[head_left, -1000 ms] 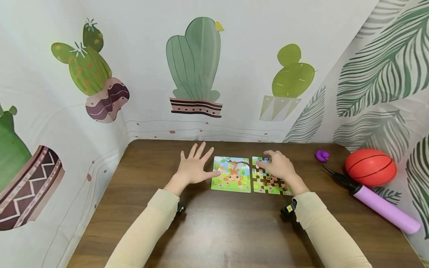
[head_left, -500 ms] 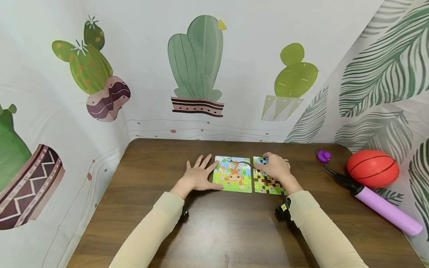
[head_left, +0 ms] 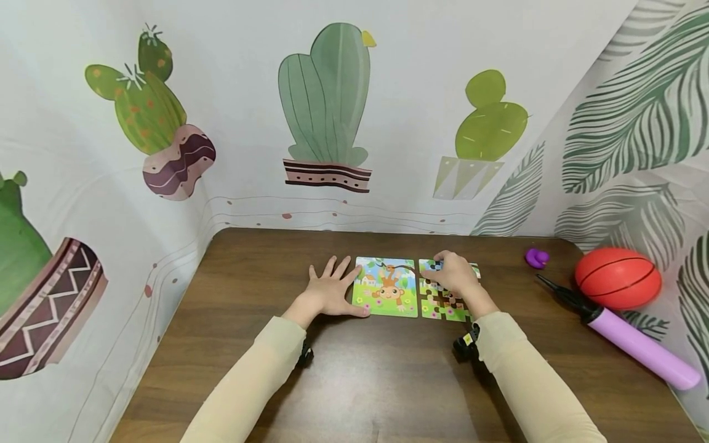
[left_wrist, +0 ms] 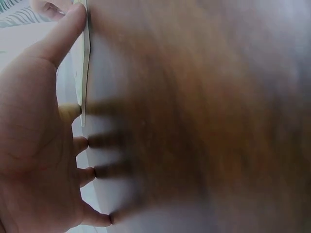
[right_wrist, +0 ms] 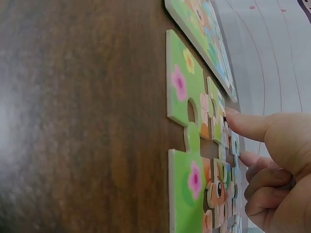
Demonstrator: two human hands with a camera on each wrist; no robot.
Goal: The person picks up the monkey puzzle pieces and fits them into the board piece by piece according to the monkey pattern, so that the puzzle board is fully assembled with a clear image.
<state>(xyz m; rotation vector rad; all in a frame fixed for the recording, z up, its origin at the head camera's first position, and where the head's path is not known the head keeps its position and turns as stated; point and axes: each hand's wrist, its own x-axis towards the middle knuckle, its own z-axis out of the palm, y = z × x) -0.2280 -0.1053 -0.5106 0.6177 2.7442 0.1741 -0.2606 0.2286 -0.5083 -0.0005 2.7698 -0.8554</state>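
Note:
My left hand (head_left: 329,292) is spread wide, its thumb and index finger touching the left part of a square picture board (head_left: 384,301) with a monkey on it. In the left wrist view the thumb (left_wrist: 68,34) lies along the board's edge and the other fingertips reach down to the tabletop. Right of the board lie jigsaw pieces (head_left: 432,306) in a loose square, with dark gaps between several of them. Over their upper part my right hand (head_left: 458,274) pinches a puzzle piece (right_wrist: 234,141) between thumb and index finger, the other fingers curled; the hand hides part of the puzzle.
A purple rubber duck (head_left: 536,258), a red toy basketball (head_left: 617,278) and a pink hand pump (head_left: 642,346) with a black nozzle are at the right. The brown wooden table (head_left: 382,381) meets a cactus-print cloth (head_left: 410,123) at its back edge.
My left hand has moved right and come down at the board's left side. The right hand has lowered onto the jigsaw, its thumb and index finger drawing together. Little differs over the last half second.

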